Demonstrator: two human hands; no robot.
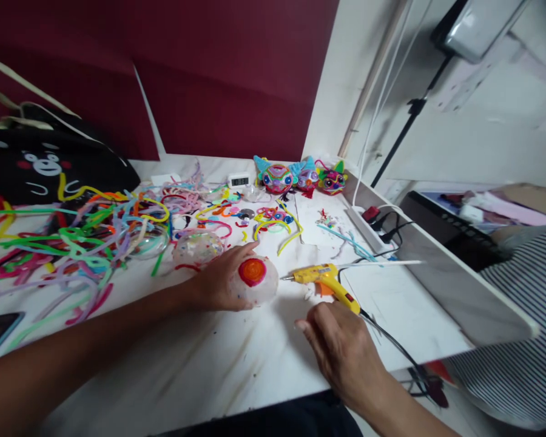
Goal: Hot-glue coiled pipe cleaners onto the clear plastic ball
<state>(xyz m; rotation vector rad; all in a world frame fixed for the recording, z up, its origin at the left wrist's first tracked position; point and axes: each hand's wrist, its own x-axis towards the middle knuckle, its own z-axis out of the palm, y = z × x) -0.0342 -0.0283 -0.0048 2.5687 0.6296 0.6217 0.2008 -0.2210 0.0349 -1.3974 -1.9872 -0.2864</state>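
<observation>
My left hand (221,280) is wrapped round the left side of a clear ball (264,290) that bears a round orange and pink coil (252,272). To the right of the ball lies a yellow glue gun (321,274), its nozzle pointing left towards the ball and a white stick out of its back. Just below the gun's handle is my right hand (337,340), with fingers curled in; whether something small is between them is hidden.
Tangled colourful pipe cleaners (91,243) cover the left of the white table (200,364). Decorated balls (277,179) stand at the back beside a small clock (239,181). A power strip (368,227) lies along the right edge panel. A person's striped clothing (523,328) shows at the right.
</observation>
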